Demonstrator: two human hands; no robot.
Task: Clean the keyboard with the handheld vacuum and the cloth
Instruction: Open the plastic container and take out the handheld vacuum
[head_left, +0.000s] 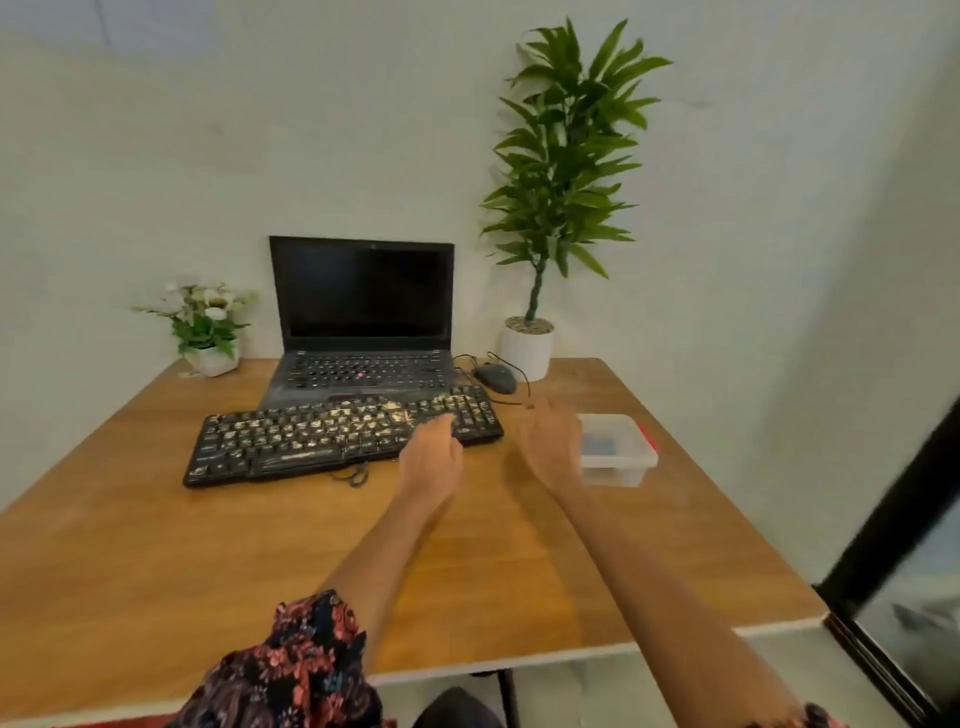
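Note:
A black keyboard (322, 436) strewn with pale crumbs lies on the wooden table (156, 545), in front of the laptop. My left hand (431, 454) hovers at the keyboard's right front edge, fingers loosely extended, holding nothing. My right hand (550, 441) is blurred, open, just left of a clear plastic lidded box (621, 447) with a dark item inside. No vacuum or cloth shows outside the box.
An open black laptop (363, 322) stands behind the keyboard. A black mouse (496, 376) with its cable lies at the back right. A tall potted plant (530, 348) and a small flower pot (210, 353) stand against the wall. The table's front edge (493, 662) is near me.

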